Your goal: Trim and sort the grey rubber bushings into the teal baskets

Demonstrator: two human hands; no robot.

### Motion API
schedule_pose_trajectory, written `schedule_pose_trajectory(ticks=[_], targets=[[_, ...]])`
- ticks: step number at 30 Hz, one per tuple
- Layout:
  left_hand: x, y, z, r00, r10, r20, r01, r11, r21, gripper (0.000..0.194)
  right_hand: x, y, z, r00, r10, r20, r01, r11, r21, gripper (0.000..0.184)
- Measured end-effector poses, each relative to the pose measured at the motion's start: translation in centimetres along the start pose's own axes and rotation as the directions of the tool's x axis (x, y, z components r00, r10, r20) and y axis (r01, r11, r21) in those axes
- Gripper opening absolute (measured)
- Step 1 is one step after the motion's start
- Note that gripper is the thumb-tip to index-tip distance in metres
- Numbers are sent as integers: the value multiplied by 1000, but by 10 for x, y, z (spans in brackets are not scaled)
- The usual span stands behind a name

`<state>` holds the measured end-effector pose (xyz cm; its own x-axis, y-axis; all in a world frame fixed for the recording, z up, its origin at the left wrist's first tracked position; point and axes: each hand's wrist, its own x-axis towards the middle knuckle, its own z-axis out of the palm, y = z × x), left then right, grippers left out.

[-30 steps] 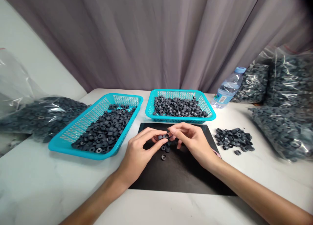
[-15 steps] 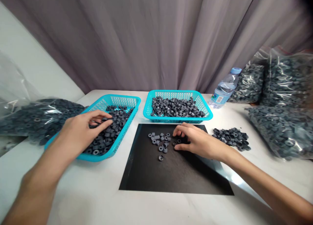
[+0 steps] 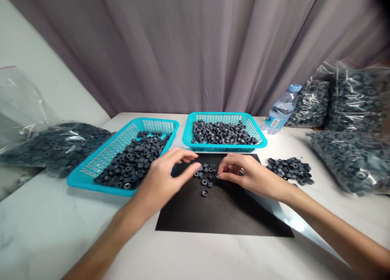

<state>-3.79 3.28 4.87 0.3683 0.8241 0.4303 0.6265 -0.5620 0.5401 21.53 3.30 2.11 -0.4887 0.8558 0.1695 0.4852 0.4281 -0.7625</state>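
My left hand (image 3: 169, 172) hovers over the left side of a black mat (image 3: 213, 219), thumb and fingers apart with nothing seen between them. Above the mat's right half, my right hand (image 3: 243, 172) pinches a small dark grey piece, mostly hidden by the fingertips. Between the two hands lie several loose dark grey ring-shaped pieces (image 3: 204, 182). One cup-like piece (image 3: 205, 193) sits closer to me, its hollow side up. Left of my left hand stands a blue basket (image 3: 88, 184) holding many similar pieces.
A second blue basket (image 3: 225, 147) of dark pieces stands behind the mat. To the right is a loose pile of pieces (image 3: 289, 169), with a water bottle (image 3: 280, 111) behind it. Filled clear bags rest at the right (image 3: 350, 162) and left (image 3: 73, 144).
My left hand first went from the mat into the left basket, then came back over the mat, open. My right hand parted from it and has since closed its fingertips near the loose pieces.
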Motion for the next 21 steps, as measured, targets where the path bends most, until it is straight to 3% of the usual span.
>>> schedule_pose_trajectory(ticks=[3, 7, 15, 21], targets=[[-11, 11, 25, 985, -26, 172, 66, 971, -230, 23, -12, -7, 13, 992, 33, -120, -16, 990, 141, 12], [-18, 16, 35, 960, -56, 274, 163, 909, -383, 12, -30, -10, 34, 981, 91, -173, -43, 964, 263, 15], [-18, 13, 38, 942, -76, 327, 235, 843, -484, 10, -41, -6, 44, 957, 211, -199, -59, 813, 579, 19], [-17, 8, 44, 934, -127, 333, 292, 807, -513, 11, -45, 3, 42, 928, 332, -170, -123, 703, 701, 21]])
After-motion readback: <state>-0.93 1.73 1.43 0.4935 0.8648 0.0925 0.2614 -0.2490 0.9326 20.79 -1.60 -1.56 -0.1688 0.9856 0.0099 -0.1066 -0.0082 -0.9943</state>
